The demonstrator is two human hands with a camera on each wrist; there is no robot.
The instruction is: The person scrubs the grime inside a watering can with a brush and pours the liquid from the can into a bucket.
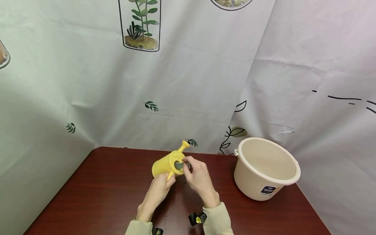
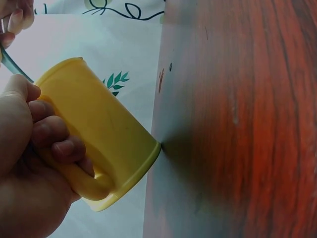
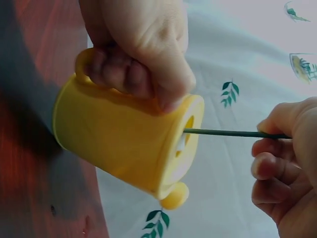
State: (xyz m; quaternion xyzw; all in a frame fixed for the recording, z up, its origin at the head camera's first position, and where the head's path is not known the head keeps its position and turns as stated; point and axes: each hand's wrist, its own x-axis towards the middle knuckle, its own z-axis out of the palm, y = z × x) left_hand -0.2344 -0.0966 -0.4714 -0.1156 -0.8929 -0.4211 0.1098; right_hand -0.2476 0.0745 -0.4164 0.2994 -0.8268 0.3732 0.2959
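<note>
A yellow watering can (image 1: 164, 165) is tilted over the table, its top opening turned toward the right hand. My left hand (image 1: 158, 191) grips its handle; the curled fingers show in the left wrist view around the handle (image 2: 81, 181). With thumb and fingers my right hand (image 1: 200, 178) pinches a thin, dark green flat strip (image 3: 223, 133). One end of that strip goes into the can's opening, so that end is hidden. The can's lower edge appears close to the tabletop; whether it touches, I cannot tell.
A cream plastic bucket (image 1: 264, 182) with a dark label stands at the right of the dark red-brown table (image 1: 97, 195). Behind the table hangs a pale curtain (image 1: 188, 81) with plant prints. Small black cameras are strapped to both wrists.
</note>
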